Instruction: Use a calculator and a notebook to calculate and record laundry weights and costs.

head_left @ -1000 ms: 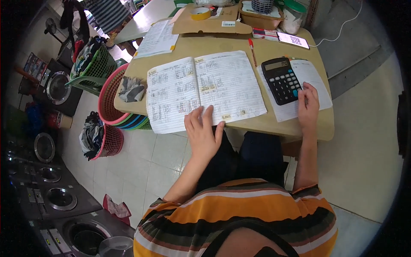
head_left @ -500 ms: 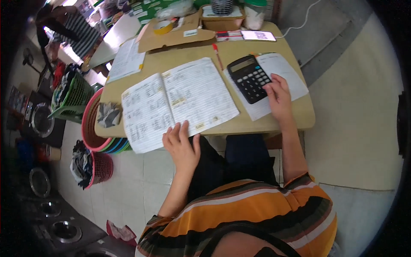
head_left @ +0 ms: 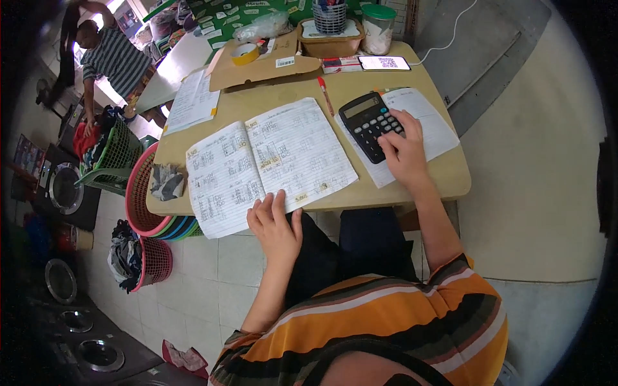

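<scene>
An open lined notebook, filled with handwriting and yellow-marked spots, lies across the table and hangs a little over its near edge. My left hand rests on the notebook's lower edge near the fold, fingers stretched out and holding nothing. A black calculator with a grey display lies tilted on loose white sheets. Over its right side is my right hand, fingers bent and apart, with fingertips at the keys. Between notebook and calculator lies a red pen.
Toward the back are a flattened cardboard box with a yellow tape roll, a lit phone and a green-lidded jar. A crumpled grey cloth sits left. Laundry baskets and a person are beyond.
My right hand has shifted slightly left over the calculator's keys. My left hand stays on the notebook. The person at the far left has turned and reaches down toward the green basket.
</scene>
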Tool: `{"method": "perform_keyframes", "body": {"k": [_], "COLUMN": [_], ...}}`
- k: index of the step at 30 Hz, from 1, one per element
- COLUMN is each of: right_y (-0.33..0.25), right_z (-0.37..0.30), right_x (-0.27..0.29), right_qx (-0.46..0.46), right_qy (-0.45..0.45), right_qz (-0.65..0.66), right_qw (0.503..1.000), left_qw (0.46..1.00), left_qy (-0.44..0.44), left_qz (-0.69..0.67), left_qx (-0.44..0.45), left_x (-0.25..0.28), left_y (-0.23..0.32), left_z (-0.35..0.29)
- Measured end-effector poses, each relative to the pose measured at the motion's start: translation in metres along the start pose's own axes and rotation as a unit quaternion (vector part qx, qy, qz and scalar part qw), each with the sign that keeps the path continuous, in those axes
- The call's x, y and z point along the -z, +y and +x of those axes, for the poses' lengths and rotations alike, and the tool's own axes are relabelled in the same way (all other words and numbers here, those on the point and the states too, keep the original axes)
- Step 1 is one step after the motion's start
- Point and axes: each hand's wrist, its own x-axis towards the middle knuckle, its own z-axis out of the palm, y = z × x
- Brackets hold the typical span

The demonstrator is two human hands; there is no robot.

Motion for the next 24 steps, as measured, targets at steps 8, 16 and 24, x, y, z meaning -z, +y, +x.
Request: {"method": "perform_keyframes", "body": {"k": [8,16,24], "right_y": [0.003,0.028,0.024], "right_z": [-0.013,-0.016,-0.017], "right_x": [0.02,0.01,0.009], "right_qx": [-0.059,-0.039,-0.104], "right_qy": [-0.004,0.023,-0.038], "right_qz": [0.059,0.022,0.107], "right_qw": [0.997,0.999,0.988], "left_qw": [1.0,1.0,0.998], "left_qy": [-0.005,-0.028,-0.038], "left_qz": [0.007,0.012,-0.041], "left_qx": [-0.005,0.009,-0.04], "left_x": [0.0,0.019,0.006], "left_y": [-0.002,0.011,0.019], "left_z": [0.0,0.006,0.064]}}
